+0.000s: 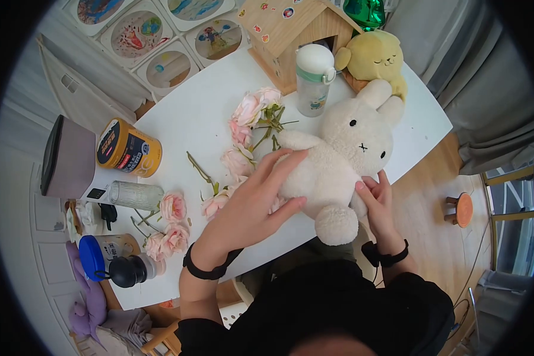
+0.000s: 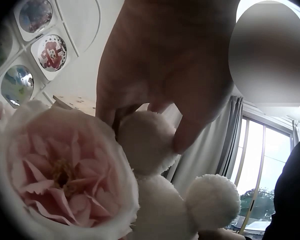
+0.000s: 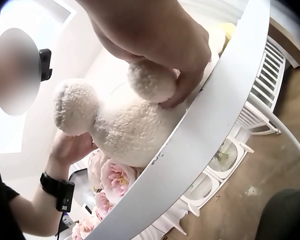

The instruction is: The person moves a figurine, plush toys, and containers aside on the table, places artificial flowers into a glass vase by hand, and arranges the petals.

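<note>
A cream plush rabbit [image 1: 332, 166] with black eyes and a stitched cross mouth lies over the white table's near right edge, its ears toward the back. My left hand [image 1: 249, 199] grips its left-hand side; in the left wrist view the thumb and fingers close round a rounded limb [image 2: 147, 142]. From the other side my right hand [image 1: 378, 204] holds the plush, its fingers round a stubby limb [image 3: 152, 81] in the right wrist view. A fluffy round foot [image 1: 336, 225] sticks out toward me between the hands. Pink artificial roses [image 1: 237, 163] lie beside and under my left hand.
A white-capped bottle [image 1: 314, 80], a wooden house [image 1: 291, 35] and a yellow plush [image 1: 374, 56] stand at the back. More roses [image 1: 173, 207], a glass [image 1: 136, 194], a yellow tub [image 1: 129, 148] and a blue-lidded jar [image 1: 104, 255] are on the left. An orange stool [image 1: 461, 209] stands on the floor.
</note>
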Demonstrator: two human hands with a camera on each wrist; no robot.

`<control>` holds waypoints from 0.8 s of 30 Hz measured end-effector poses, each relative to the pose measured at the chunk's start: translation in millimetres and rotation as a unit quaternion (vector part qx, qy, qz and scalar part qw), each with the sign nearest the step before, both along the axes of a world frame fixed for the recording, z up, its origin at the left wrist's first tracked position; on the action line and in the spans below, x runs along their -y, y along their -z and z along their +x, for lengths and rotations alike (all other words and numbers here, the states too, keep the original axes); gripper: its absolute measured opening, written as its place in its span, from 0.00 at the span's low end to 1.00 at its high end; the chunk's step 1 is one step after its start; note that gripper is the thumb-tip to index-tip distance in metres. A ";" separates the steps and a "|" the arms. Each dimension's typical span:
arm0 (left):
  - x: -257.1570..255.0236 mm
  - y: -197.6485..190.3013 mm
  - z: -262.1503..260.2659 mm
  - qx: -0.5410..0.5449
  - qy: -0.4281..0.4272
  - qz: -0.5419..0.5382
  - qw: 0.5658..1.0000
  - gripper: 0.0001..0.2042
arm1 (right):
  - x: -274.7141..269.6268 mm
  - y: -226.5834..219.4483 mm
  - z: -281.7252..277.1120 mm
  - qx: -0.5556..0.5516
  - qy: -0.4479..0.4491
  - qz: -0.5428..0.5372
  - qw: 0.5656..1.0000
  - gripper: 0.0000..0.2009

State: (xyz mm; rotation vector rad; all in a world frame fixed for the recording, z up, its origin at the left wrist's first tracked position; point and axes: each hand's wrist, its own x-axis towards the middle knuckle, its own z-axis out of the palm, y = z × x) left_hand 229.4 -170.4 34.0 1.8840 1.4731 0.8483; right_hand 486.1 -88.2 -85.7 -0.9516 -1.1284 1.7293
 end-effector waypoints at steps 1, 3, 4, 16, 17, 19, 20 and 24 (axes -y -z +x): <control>-0.1 1.4 -3.5 0.003 -0.012 0.002 1.000 0.31 | -1.8 -5.8 1.1 0.001 0.002 0.005 1.000 0.32; -1.0 6.0 -9.4 -0.005 -0.018 0.023 1.000 0.30 | -14.3 -16.2 25.1 0.132 -0.085 0.048 0.986 0.27; -1.3 7.1 -11.8 -0.010 -0.022 0.035 0.999 0.29 | -22.9 -22.7 40.6 0.196 -0.128 0.072 0.970 0.24; 26.4 -4.5 -15.0 -0.053 -0.072 0.117 0.989 0.33 | -55.3 -122.7 4.8 0.334 -0.169 0.459 0.806 0.23; 42.5 -13.3 -16.2 -0.041 -0.095 0.098 0.990 0.32 | -57.6 -125.0 1.7 0.353 -0.200 0.470 0.784 0.25; 80.9 -25.1 -30.1 -0.044 -0.113 0.148 0.982 0.30 | -58.4 -131.8 -4.0 0.345 -0.239 0.500 0.757 0.25; 98.9 -29.7 -35.0 -0.045 -0.118 0.172 0.977 0.29 | -62.5 -130.7 0.0 0.347 -0.247 0.482 0.766 0.25; 192.4 -41.7 -53.4 -0.042 -0.377 0.248 0.891 0.19 | -74.7 -138.3 -2.7 0.369 -0.293 0.495 0.730 0.27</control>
